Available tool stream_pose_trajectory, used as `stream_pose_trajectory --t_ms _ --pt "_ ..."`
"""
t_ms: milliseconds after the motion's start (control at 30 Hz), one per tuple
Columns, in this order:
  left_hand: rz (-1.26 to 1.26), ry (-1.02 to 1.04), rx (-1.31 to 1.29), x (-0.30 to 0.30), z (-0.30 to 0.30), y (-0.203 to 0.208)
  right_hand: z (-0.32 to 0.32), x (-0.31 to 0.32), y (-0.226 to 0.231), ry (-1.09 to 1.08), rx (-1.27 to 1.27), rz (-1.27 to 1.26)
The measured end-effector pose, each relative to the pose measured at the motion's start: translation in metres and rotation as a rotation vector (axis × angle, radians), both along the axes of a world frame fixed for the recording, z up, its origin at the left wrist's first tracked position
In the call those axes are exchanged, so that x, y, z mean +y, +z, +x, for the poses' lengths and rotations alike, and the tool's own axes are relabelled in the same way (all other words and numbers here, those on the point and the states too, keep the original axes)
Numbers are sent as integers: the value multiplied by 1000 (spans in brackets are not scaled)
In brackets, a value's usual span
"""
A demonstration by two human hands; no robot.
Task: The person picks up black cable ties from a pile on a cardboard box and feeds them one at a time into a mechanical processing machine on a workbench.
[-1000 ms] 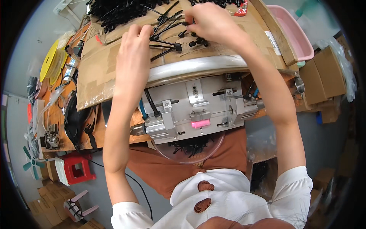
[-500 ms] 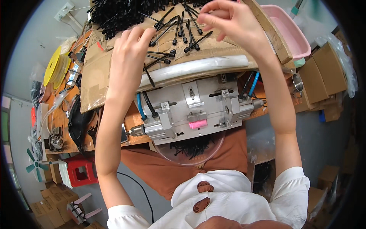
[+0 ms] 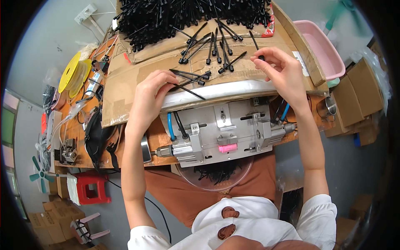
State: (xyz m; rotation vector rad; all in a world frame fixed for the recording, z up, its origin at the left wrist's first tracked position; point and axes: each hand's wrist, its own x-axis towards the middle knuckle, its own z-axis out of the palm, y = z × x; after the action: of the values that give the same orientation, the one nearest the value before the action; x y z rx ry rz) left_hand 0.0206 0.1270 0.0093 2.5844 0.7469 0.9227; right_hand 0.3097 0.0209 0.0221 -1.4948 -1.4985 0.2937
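Note:
In my left hand the closed fingertips pinch a thin black rod, which points right and slightly down over a pale plastic-wrapped strip. My right hand pinches the thick head of another black plastic stick, its thin shaft pointing up and away from me. Between the hands, several loose black sticks with knobbed ends lie on the cardboard. Below them stands a metal fixture with a cylinder at each side and a small pink piece at its front middle.
A big heap of black sticks covers the far cardboard. Under the fixture, a clear bowl on my lap holds more black pieces. A yellow spool stands left, a pink basin right, and a red stool lower left.
Both hands have come nearer to me. The right hand has picked up a black stick from the cardboard; the rod in the left hand now slants rightward. The view has shifted slightly.

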Motion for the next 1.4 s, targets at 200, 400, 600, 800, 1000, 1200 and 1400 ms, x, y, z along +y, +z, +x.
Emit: stream_pose_trajectory --t_ms 200,400,600,800,1000,1200,1400 --pt "-21 162 12 -31 -2 5 2 -20 -5 -94 162 -12" --pt "170 137 -66 -40 -13 -10 2 -36 -14 -89 296 144" --pt "142 254 -102 -132 8 -41 12 -66 -16 -134 369 224" --pt "28 240 144 -214 44 -98 0 -81 -20 -166 501 290" --pt "-32 298 206 -217 61 -107 0 -99 -23 -143 482 343" --pt "-27 308 252 -212 62 -103 -15 -117 -33 -135 443 333" --pt "133 245 95 -155 54 -41 -76 -148 -95 38 -116 135"
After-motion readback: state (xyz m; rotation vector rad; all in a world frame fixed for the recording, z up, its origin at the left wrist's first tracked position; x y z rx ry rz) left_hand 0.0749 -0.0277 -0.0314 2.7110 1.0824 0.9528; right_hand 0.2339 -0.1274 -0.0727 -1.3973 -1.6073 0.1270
